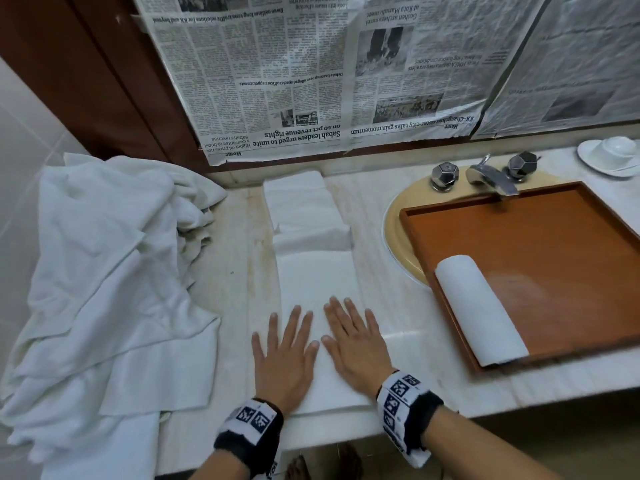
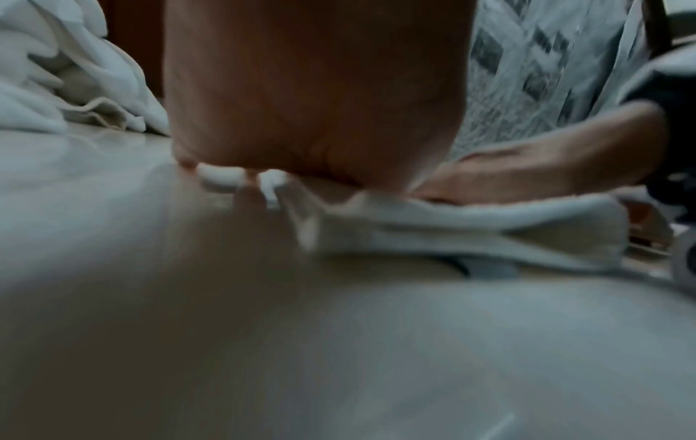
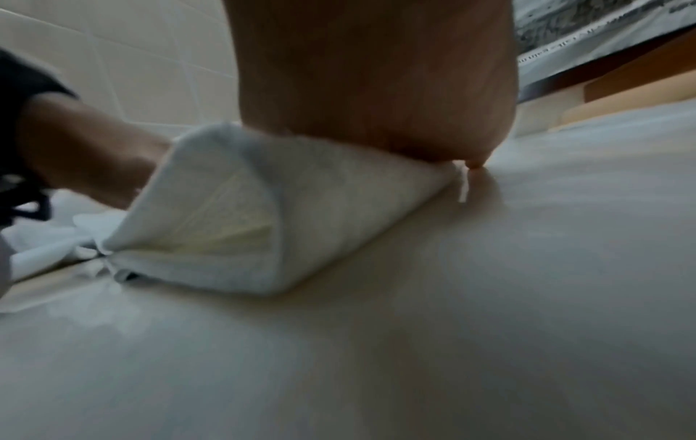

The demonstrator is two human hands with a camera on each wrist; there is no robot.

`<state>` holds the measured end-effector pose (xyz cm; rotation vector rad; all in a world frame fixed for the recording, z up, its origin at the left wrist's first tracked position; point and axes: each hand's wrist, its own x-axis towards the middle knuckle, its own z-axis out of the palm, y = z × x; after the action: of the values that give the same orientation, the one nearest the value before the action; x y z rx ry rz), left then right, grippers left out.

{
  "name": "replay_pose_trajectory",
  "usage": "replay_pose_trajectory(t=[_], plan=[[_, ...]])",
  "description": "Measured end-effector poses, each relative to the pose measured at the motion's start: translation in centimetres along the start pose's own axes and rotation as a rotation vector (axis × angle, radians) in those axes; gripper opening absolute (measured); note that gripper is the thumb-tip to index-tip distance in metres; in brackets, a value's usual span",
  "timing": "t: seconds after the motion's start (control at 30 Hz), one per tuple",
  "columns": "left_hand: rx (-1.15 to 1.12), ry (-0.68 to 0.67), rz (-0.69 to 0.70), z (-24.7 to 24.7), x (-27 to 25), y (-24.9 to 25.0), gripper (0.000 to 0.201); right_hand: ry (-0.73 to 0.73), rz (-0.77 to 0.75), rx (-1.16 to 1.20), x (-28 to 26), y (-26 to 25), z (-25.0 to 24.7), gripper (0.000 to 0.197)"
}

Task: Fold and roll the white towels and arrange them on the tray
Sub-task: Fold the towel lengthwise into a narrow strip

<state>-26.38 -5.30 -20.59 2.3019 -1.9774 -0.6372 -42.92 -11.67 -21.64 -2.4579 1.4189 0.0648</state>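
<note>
On the counter [image 1: 415,327], both flat hands, left [image 1: 285,355] and right [image 1: 356,344], fingers straight, are pressing the towel [image 1: 318,282]; uneven pressure risks skewing its roll.

Bare counter [image 1: 408,317] at 3 o'clock of the long towel [image 1: 318,271] is free. Towel pile [image 1: 104,271] blocks 9 o'clock. Tray [image 1: 540,237] w/ rolled towel [image 1: 481,310] blocks further right.
</note>
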Motion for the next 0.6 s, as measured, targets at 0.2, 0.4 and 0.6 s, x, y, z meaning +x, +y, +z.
replay_pose_trajectory(t=[0.2,0.4,0.6], plan=[[0.008,0.109,-0.094,0.6,-0.6,0.1,0.065,-0.068,0.112,-0.005,0.0,3.6,-2.0,0.061],[-0.051,0.12,-0.136,1.3,-1.5,0.8,0.066,0.07,0.07,0.012,-3.7,-0.3,-1.3,0.057],[-0.039,0.093,-0.158,0.7,-1.8,0.8,0.067,0.031,0.057,0.012,-6.4,0.0,1.0,0.057]])
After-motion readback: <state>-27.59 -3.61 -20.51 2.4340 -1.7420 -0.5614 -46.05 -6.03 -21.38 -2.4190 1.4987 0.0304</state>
